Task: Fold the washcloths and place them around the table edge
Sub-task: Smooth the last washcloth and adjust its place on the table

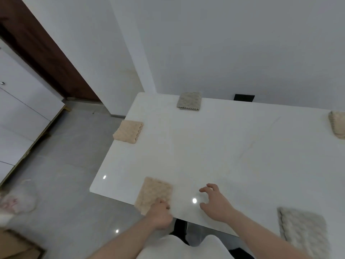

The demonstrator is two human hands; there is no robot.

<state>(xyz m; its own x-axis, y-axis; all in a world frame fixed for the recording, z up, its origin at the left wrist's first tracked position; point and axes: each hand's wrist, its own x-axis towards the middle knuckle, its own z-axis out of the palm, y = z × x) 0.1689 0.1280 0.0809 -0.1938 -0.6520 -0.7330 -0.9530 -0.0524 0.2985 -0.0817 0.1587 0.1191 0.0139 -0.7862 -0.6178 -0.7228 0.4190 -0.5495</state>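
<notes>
At the near edge of the white bench (214, 146) lies a folded beige washcloth (154, 193), a waffle-textured rectangle whose long axis runs from the near edge up into the bench, tilted slightly to the right; its near end overhangs the rim a little. The left hand (160, 214) rests on its near right corner with fingers curled onto the fabric, gripping it as far as can be seen. The right hand (214, 201) hovers just beside the cloth over bare bench, fingers spread and loosely bent, holding nothing. Four more folded cloths sit around the rim: a peach washcloth (128, 131) on the left edge, partly overhanging, its long axis across the edge; a grey-green washcloth (189, 101) at the far edge against the wall; a cream washcloth (337, 127) at the right, cut off by the frame; and a pale grey washcloth (304, 231) at the near right, blurred, long axis running toward the person.
</notes>
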